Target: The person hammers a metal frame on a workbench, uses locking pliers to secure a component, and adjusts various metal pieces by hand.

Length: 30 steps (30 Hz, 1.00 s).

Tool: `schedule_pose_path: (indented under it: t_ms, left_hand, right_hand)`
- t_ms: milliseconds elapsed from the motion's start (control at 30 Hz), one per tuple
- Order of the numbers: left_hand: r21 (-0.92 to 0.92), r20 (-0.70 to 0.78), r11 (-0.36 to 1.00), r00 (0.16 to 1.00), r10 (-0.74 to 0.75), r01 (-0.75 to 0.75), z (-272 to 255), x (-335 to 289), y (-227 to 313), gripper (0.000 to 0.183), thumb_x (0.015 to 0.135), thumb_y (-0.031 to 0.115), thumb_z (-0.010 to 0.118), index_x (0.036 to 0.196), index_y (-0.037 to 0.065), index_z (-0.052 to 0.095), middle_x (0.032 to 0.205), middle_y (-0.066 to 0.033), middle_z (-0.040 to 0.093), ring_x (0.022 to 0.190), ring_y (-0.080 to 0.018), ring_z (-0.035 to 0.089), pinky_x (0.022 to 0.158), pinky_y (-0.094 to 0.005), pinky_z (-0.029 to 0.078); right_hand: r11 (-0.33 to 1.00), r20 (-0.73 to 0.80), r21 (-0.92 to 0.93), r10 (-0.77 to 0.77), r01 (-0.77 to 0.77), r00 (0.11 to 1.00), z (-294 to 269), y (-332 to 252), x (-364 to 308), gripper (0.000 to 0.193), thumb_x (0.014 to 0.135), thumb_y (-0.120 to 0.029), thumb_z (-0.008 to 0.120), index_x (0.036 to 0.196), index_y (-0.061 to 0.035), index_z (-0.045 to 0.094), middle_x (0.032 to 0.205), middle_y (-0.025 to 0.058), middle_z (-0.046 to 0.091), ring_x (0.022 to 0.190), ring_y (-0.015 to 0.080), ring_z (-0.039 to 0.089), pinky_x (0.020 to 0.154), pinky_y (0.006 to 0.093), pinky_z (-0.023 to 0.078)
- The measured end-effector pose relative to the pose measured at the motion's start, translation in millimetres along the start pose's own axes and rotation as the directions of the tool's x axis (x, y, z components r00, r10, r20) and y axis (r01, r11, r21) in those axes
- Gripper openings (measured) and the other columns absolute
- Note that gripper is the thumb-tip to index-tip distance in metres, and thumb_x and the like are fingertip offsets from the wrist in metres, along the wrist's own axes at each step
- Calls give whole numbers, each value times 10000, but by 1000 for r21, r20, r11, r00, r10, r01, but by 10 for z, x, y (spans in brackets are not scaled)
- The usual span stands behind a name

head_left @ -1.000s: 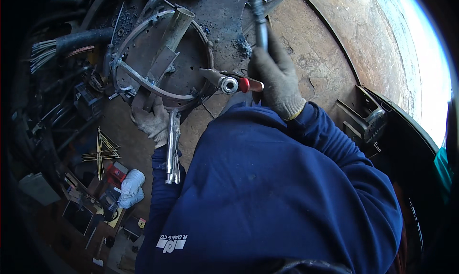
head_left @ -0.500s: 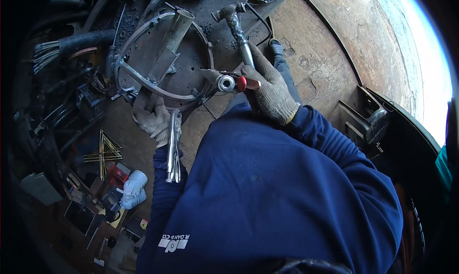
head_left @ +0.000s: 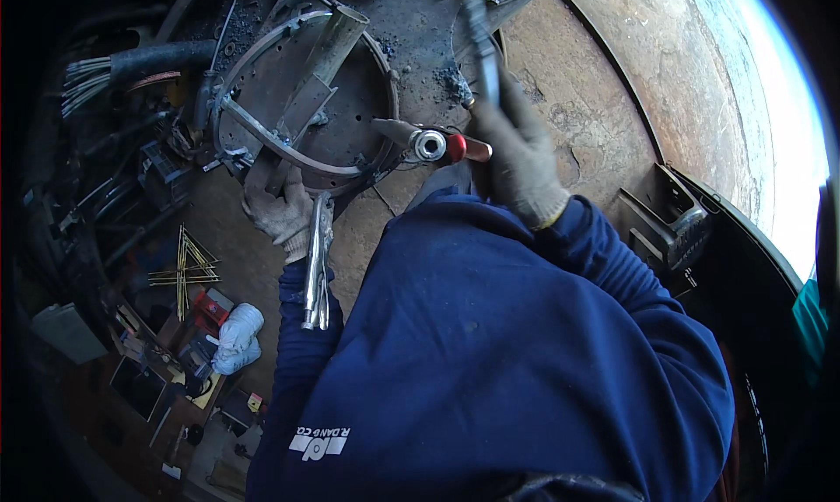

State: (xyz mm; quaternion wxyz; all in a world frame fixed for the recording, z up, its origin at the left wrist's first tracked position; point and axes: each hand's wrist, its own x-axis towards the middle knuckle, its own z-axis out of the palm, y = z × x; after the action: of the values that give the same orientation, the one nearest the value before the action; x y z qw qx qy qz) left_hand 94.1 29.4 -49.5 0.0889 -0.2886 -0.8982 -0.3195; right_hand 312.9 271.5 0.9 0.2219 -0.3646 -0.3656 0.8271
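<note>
My gloved right hand [head_left: 518, 156] grips the handle of a hammer [head_left: 479, 42] raised over the steel work table [head_left: 577, 108]. My gloved left hand [head_left: 278, 209] presses on the near edge of a round metal ring frame [head_left: 262, 143] with a flat bar [head_left: 319, 73] lying across it. Locking pliers [head_left: 317, 266] are clamped on the ring's rim right beside that hand and hang toward me. A welding torch with a red collar [head_left: 446, 146] lies on the table between my hands. My blue sleeves cover the lower part of the view.
Black cables and hoses [head_left: 131, 64] lie at the upper left. Thin yellow rods [head_left: 185, 261] and a crumpled white glove [head_left: 234, 336] rest on the cluttered floor at lower left. A dark metal box [head_left: 669, 222] sits at the table's right edge.
My right hand brought the hammer down toward the torch, then lifted it up again. The left hand and the pliers stayed put.
</note>
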Motion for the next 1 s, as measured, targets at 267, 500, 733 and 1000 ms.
schedule_pose_path:
  t_ms: [267,500,733,1000]
  left_hand:
    - [-28,-13,990,990,-139,138,67,-3,144,409,784,240,835,1126,58,706,1084,-115,710,1047,-311,649,929,-445,490]
    - [-68,24,994,997,-80,81,30,58,102,389,783,224,815,1113,44,714,1102,-124,706,1043,-311,650,977,-448,459]
    - [-161,49,978,991,-123,130,49,42,98,413,788,232,814,1120,11,704,1124,-163,689,1081,-330,634,993,-466,457]
    - [1,111,1000,994,-1,1,-12,13,-57,530,828,313,816,1165,-60,649,1143,-205,665,1087,-347,643,929,-448,514]
  right_hand:
    - [854,72,-518,-6,43,997,-15,51,-52,678,1004,-233,583,1603,-159,275,910,23,618,769,97,601,674,250,515]
    - [985,56,-89,151,-145,987,-110,128,57,677,1014,-232,599,1605,-187,273,802,-15,557,586,61,509,486,230,433]
    - [974,28,-103,204,-200,979,-58,75,63,643,1025,-148,579,1589,-64,283,1050,24,603,777,53,560,665,178,473]
    - [952,156,-262,206,-161,966,-73,73,129,732,1000,-320,584,1621,-186,223,883,48,591,701,110,595,577,271,513]
